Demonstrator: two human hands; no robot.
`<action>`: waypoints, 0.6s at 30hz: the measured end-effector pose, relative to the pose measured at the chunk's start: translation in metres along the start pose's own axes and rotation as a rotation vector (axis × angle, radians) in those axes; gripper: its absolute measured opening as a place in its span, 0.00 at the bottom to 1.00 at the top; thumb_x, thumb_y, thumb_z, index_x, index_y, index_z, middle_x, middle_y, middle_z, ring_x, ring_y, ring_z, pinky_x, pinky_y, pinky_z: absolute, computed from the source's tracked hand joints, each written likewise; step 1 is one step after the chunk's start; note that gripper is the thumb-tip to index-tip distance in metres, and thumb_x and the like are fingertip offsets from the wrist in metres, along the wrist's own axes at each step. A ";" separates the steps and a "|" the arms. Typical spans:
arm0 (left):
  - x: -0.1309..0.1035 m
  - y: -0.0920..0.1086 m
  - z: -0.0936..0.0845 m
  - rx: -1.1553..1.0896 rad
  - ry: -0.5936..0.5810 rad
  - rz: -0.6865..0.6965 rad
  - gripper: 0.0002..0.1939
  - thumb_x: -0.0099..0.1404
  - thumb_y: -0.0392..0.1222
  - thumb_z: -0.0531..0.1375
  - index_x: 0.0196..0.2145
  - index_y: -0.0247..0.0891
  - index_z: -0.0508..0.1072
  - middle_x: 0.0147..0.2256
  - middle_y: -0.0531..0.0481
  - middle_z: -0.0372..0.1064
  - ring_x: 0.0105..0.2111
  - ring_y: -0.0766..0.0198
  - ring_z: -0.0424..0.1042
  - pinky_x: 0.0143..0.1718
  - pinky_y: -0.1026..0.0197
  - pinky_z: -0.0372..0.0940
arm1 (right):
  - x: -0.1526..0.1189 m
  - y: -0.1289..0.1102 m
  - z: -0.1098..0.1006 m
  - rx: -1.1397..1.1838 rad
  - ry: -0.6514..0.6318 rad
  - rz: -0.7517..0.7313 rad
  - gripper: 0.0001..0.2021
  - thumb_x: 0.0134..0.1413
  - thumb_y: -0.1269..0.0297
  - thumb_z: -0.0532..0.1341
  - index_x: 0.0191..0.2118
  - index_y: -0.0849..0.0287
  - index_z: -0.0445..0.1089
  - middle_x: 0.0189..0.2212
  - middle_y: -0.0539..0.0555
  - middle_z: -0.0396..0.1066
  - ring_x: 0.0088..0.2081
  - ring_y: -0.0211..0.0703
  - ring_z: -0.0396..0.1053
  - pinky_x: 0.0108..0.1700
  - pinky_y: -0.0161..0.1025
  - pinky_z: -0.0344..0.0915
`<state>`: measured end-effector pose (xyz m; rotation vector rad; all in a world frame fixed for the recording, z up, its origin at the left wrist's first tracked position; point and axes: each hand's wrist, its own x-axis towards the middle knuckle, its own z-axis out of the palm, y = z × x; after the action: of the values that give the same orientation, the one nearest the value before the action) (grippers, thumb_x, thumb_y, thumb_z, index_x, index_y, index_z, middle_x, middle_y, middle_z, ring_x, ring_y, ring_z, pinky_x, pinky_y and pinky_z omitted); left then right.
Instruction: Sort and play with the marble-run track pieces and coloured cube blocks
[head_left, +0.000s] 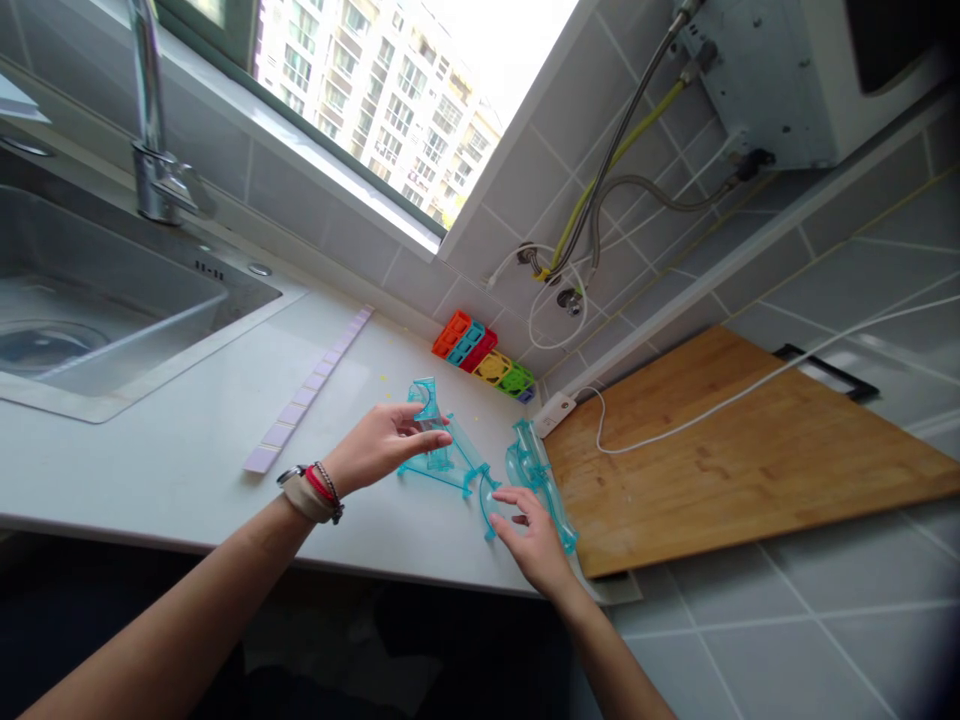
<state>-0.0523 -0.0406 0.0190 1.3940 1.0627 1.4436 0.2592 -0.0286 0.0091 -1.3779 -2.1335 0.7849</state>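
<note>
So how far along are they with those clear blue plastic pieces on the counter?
Early to midway, by the look of it. Done: a few clear turquoise plastic track pieces already sit joined on the white counter. In hand: the left hand grips an upright piece there, while the right hand rests on a curved turquoise piece. Left: another loose turquoise piece beside the wooden board, and the coloured blocks by the wall sit untouched.

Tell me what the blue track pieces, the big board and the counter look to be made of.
Blue track pieces: clear turquoise plastic, glossy; the counter shows through them. Left hand grips one; right hand rests on a curved piece.
Board: wood, likely bamboo, matte, with visible grain and joined strips.
Counter: smooth white stone or composite, faintly glossy; cannot tell which.
</note>
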 end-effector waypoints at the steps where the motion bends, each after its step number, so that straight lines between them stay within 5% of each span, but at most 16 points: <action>1: 0.000 0.000 0.000 -0.027 -0.030 -0.014 0.26 0.60 0.60 0.67 0.45 0.35 0.78 0.34 0.45 0.79 0.35 0.54 0.78 0.37 0.56 0.73 | 0.000 0.002 0.003 -0.079 0.013 -0.020 0.15 0.58 0.56 0.66 0.50 0.51 0.77 0.55 0.58 0.70 0.58 0.57 0.67 0.56 0.52 0.67; 6: 0.000 -0.003 0.008 -0.098 -0.110 -0.054 0.29 0.64 0.61 0.63 0.52 0.35 0.72 0.32 0.47 0.77 0.32 0.59 0.75 0.36 0.57 0.70 | 0.005 0.016 0.017 -0.327 0.064 -0.047 0.21 0.56 0.59 0.65 0.55 0.55 0.74 0.58 0.62 0.68 0.60 0.59 0.65 0.63 0.56 0.61; 12: -0.001 0.001 0.014 -0.047 -0.143 -0.038 0.25 0.67 0.64 0.58 0.41 0.36 0.72 0.30 0.52 0.71 0.28 0.64 0.70 0.31 0.61 0.67 | 0.011 0.032 0.022 -0.255 0.063 -0.015 0.21 0.54 0.61 0.65 0.54 0.58 0.74 0.57 0.63 0.69 0.45 0.53 0.75 0.48 0.49 0.73; 18: -0.001 0.004 0.014 -0.027 -0.154 -0.035 0.25 0.68 0.65 0.55 0.37 0.37 0.70 0.27 0.55 0.64 0.27 0.64 0.67 0.30 0.62 0.64 | 0.004 0.041 0.018 -0.207 0.101 0.096 0.25 0.50 0.62 0.65 0.55 0.61 0.74 0.49 0.62 0.76 0.40 0.52 0.75 0.47 0.50 0.73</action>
<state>-0.0381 -0.0428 0.0226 1.4359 0.9613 1.2988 0.2722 -0.0148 -0.0316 -1.6001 -2.1308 0.5285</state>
